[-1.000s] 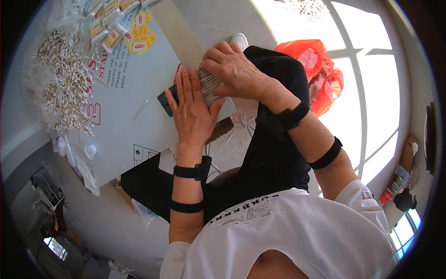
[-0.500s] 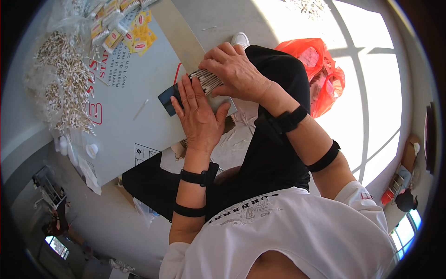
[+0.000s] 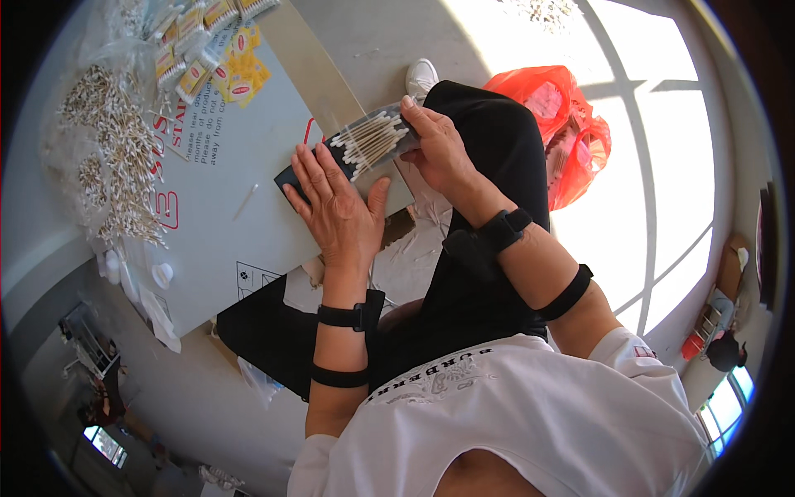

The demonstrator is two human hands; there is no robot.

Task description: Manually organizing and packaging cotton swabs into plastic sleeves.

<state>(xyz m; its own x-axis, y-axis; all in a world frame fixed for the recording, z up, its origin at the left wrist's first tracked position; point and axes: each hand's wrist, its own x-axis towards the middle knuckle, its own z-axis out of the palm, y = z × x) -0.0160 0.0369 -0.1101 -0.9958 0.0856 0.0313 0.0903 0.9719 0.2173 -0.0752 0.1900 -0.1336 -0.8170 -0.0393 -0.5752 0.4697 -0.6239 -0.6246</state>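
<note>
A bundle of cotton swabs lies slightly fanned on a dark flat strip at the edge of the grey board. Clear plastic film covers or surrounds the swabs; I cannot tell whether it is a bag. My left hand rests flat across the strip, fingers stretched out, just left of the swabs. At the right end of the bundle, my right hand pinches the edge of the clear plastic film between thumb and fingers.
The grey board carries a heap of loose cotton swabs, small filled packs, yellow cards and a single swab. A small white cap sits near its left edge. A red plastic bag stands on the floor, right.
My right hand has shifted off the top of the swabs to their right end and now grips the plastic film. The swabs have come into fuller view. My left hand stays flat, slightly lower left.
</note>
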